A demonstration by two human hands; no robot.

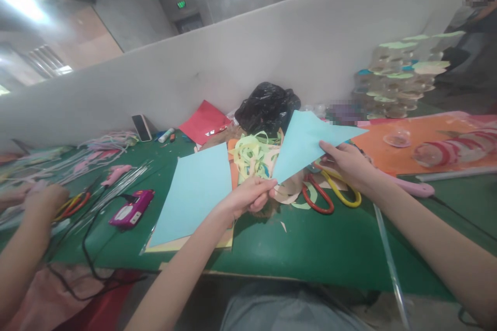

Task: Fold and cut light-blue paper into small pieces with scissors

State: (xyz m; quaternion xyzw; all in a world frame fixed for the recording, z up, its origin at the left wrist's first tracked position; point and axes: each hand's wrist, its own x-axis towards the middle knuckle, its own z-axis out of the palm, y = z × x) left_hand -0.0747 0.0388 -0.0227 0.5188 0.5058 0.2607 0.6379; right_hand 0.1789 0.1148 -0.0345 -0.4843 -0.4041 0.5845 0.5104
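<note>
A light blue sheet of paper [301, 145] is held up over the table in both of my hands, its far edge bent to a point on the right. My left hand [252, 195] pinches its lower corner, with the fingers curled. My right hand [345, 160] grips its right edge, thumb on top and the other fingers partly hidden. Below the right hand lie scissors with red handles [323, 209] and yellow handles [351, 201]; their blades are largely hidden. Left of my hands, another light blue sheet [196, 191] lies flat on a stack of coloured paper.
Curled green paper strips [250, 154] and a black plastic bag [267, 106] lie behind my hands. A pink glue gun [413, 185] and a striped bottle [454, 150] are at right. At left are a purple power box [132, 210] and another person's hand [46, 199].
</note>
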